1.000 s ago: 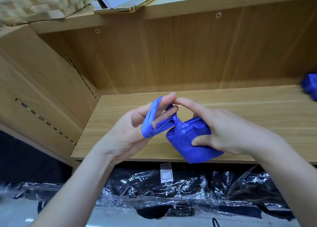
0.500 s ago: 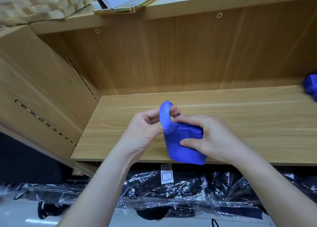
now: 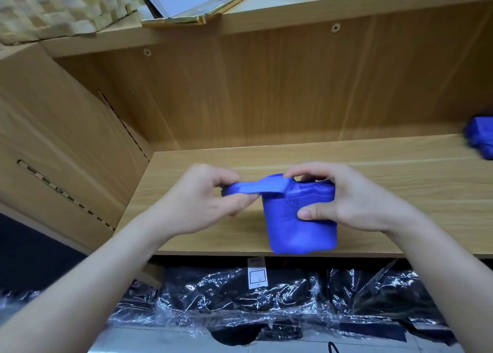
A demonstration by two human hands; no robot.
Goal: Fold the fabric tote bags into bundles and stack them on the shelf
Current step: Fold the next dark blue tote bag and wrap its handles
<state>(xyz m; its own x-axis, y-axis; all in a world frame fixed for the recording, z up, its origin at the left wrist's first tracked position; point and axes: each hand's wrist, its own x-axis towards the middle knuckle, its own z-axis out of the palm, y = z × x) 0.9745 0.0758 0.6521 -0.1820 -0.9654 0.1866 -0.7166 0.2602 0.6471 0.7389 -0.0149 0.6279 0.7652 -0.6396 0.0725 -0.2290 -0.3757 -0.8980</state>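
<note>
A blue fabric tote bag bundle (image 3: 300, 230) hangs folded over the front edge of the wooden shelf (image 3: 400, 192). My right hand (image 3: 344, 200) grips the bundle, thumb on its front face and fingers curled over its top. The bag's blue strap (image 3: 256, 188) runs out flat to the left from the bundle's top. My left hand (image 3: 197, 206) pinches that strap between thumb and fingers. Another blue bundle (image 3: 481, 136) lies on the shelf at the far right edge of the view.
The shelf has a wooden back wall and a left side panel (image 3: 66, 144). An upper shelf (image 3: 293, 8) carries a woven basket, a gold-edged stand with paper and a dark object. Below the shelf lie several black items in clear plastic wrap (image 3: 266, 294).
The strap stood upright as a loop over the bundle; now my left hand has drawn it out flat to the left. My right hand has turned the bundle so its face points toward me.
</note>
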